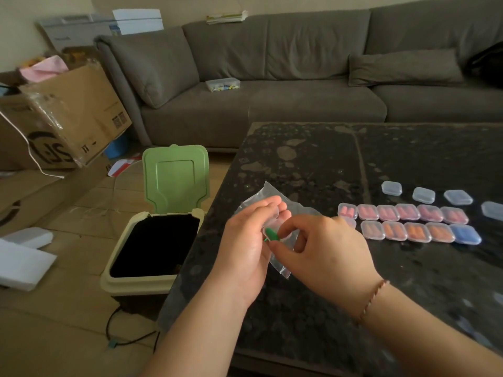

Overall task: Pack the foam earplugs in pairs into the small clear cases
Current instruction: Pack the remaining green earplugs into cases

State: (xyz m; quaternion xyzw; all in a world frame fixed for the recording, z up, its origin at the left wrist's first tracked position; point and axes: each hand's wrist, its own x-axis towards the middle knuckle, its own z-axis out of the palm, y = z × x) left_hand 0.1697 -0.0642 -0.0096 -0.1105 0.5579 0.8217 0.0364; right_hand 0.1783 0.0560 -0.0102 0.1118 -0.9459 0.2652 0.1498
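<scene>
**Green earplug held at an open clear case above the bench edge**

The left hand [245,240] cups a small clear case [275,227] with its lid raised, together with a crumpled clear plastic bag [272,194] that sticks out above and below the fingers. The right hand [321,246] closes its thumb and forefinger in a pinch grip on a green foam earplug [270,234] right at the case opening. Both hands hover over the near left corner of the dark stone bench [313,164].

To the right on the bench lie two rows of closed cases: pink-filled cases [402,212] behind, orange-filled cases [408,232] in front, ending in one blue-filled case [465,234]. Empty clear cases [423,195] sit just behind them. An open green-lidded bin [174,180] stands on the floor left of the bench.
</scene>
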